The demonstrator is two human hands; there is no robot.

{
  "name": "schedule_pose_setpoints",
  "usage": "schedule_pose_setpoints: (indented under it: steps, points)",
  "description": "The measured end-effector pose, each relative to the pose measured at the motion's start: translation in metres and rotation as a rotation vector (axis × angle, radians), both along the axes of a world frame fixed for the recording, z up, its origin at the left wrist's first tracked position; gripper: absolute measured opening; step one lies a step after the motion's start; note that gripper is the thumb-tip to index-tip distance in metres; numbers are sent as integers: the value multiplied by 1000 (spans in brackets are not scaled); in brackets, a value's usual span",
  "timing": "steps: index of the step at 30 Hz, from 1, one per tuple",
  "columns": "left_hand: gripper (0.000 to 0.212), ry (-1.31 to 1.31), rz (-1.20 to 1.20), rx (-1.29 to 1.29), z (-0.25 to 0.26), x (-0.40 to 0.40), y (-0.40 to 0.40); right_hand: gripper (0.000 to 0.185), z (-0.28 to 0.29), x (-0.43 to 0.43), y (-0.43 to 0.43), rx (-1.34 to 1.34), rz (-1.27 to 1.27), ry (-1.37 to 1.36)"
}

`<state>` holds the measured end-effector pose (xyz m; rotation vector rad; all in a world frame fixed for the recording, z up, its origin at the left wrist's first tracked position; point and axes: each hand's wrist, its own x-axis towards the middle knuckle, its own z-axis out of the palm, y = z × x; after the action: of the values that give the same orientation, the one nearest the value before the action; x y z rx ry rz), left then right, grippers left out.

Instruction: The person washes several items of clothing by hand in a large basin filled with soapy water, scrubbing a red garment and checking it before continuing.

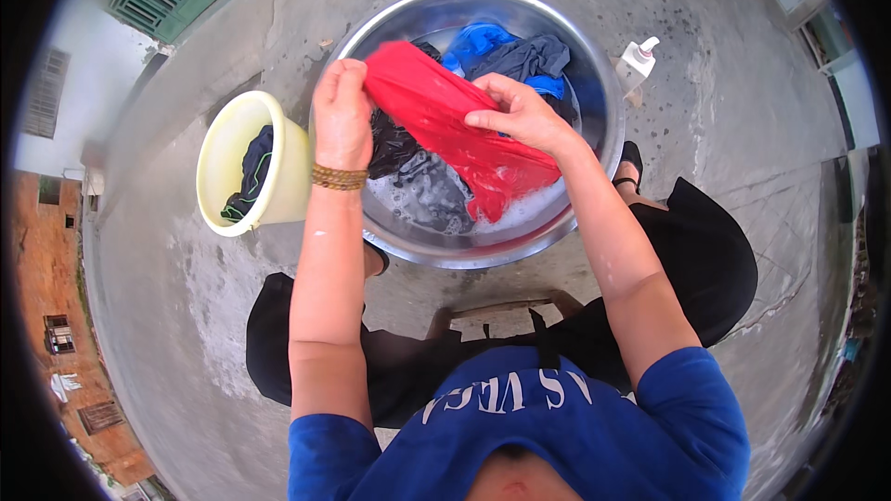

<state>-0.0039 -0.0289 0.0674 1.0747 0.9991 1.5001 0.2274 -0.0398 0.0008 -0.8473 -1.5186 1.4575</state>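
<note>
A wet red garment (445, 118) is stretched over a wide metal basin (487, 261), its lower end hanging near the suds. My left hand (342, 111), with a beaded bracelet on the wrist, grips the cloth's upper left end. Along its right side my right hand (518, 111) pinches the fabric between thumb and fingers. Below lie a bright blue cloth (480, 38), a dark grey cloth (525, 58) and black clothing (393, 142) in soapy water (424, 198). Part of the basin's contents is hidden by the red cloth and my hands.
Left of the basin, a pale yellow bucket (296, 170) is tipped towards the left in view, with a dark garment with green trim (250, 170) inside. A white pump bottle (635, 66) stands right of the basin on the concrete floor (724, 83). My knees flank the basin's near side.
</note>
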Motion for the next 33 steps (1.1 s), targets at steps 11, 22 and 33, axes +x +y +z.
schedule_pose_setpoints:
  steps: [11, 22, 33]
  points:
    - [24, -333, -171, 94, 124, -26, 32, 26, 32, 34, 43, 309, -71, -395]
    - [30, -328, 48, 267, 158, -46, 24, 19, 134, 35, 40, 364, -196, 300]
    - [46, 694, -393, -24, -28, -15, -5, 18, -6, -17, 17, 16, 74, 3]
